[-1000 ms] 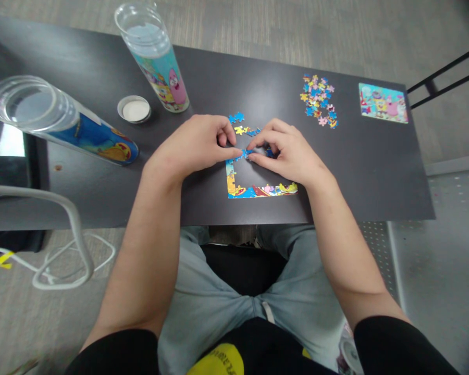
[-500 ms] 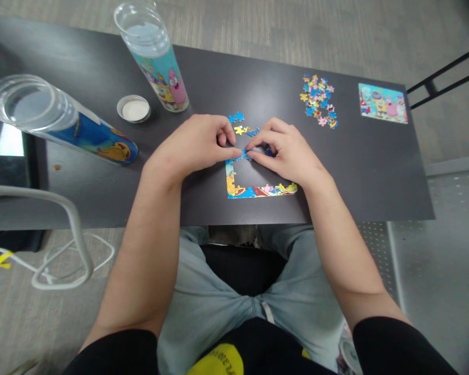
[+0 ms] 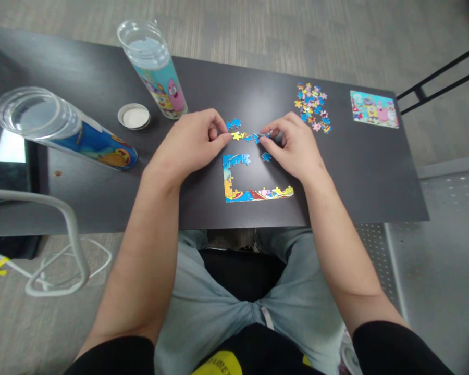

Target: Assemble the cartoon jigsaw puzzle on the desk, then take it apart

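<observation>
A partly joined jigsaw puzzle border [image 3: 229, 182] lies on the dark table, with its left side, bottom edge and a blue strip of its top edge linked. Above it, my left hand [image 3: 199, 138] has its thumb and index finger drawn together beside a yellow puzzle piece [image 3: 236, 136]; whether anything is between them is hidden. My right hand [image 3: 291, 143] pinches at a small blue puzzle piece [image 3: 257, 139] at the end of a short row of loose pieces. Just below that hand lies another blue piece [image 3: 266, 157]. Further blue pieces [image 3: 233, 124] sit above the row.
A heap of loose pieces [image 3: 312, 104] and a picture card [image 3: 374, 109] lie at the right. Two clear tubes with cartoon prints, one teal [image 3: 160, 86] and one blue [image 3: 97, 143], stand at the left near a round lid [image 3: 134, 116]. A white cable frame [image 3: 68, 208] curves below.
My right hand has moved up and slightly right, off the border's top strip to the loose row. My left hand has also come off the strip. The view has shifted slightly.
</observation>
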